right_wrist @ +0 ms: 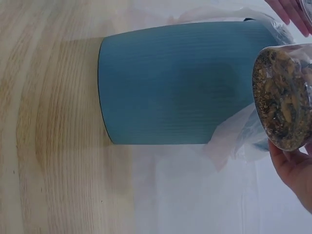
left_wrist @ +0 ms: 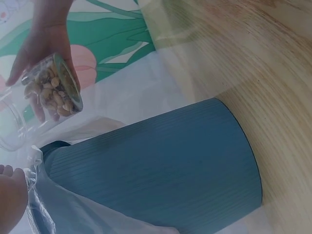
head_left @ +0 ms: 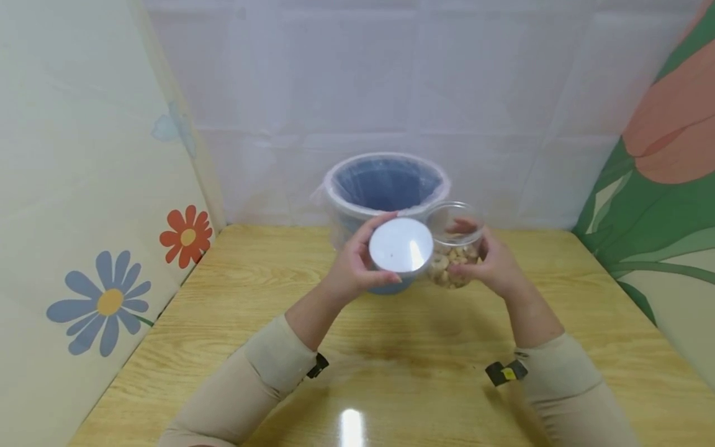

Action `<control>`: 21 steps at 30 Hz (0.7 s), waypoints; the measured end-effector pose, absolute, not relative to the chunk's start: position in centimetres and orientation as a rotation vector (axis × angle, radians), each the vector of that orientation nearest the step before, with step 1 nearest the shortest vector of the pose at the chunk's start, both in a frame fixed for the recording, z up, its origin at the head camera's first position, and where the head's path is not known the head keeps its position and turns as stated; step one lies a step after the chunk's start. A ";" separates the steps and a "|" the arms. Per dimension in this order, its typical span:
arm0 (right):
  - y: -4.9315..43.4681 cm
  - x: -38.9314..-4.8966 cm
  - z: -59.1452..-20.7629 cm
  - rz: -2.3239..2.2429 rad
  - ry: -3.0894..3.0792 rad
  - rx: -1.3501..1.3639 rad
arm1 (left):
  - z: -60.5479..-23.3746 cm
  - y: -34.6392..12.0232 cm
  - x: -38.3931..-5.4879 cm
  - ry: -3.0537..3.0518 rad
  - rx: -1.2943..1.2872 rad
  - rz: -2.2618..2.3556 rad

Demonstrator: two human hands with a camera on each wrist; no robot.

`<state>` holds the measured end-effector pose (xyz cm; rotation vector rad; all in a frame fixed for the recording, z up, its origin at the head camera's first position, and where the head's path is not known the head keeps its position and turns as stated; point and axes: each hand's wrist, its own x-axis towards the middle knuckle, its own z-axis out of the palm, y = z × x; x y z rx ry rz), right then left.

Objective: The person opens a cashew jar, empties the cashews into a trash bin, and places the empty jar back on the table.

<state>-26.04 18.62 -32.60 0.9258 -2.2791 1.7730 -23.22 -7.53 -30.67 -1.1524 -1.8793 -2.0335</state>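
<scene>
My left hand (head_left: 350,264) grips a round lid (head_left: 401,245) with a shiny white top, thumb at the near edge and fingers round the far side. In my right hand (head_left: 499,264) is a clear plastic jar (head_left: 454,239), its mouth uncovered. Nuts (head_left: 444,264), some shaped like cashews, fill the lower part of the jar. Brown bits show through the jar's base (right_wrist: 280,100) in the right wrist view. Lid and jar are side by side, in front of a blue bin (left_wrist: 156,165) in the head view.
The ribbed bin stands on a wood-grain table (head_left: 268,273) near the back wall (head_left: 268,112). A thin clear bag (head_left: 335,198) lines it and folds over the rim. Flower-printed panels (head_left: 72,186) stand at both sides.
</scene>
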 end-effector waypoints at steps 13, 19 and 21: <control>19.3 -26.6 -32.7 1.782 -2.192 0.924 | -32.0 -8.2 -23.5 -2.125 -1.267 -1.974; 19.2 -26.5 -32.7 1.817 -2.196 0.902 | -33.2 -8.6 -23.8 -2.256 -1.353 -1.948; 19.2 -26.4 -32.7 1.821 -2.201 0.895 | -33.7 -8.7 -23.9 -2.300 -1.343 -1.938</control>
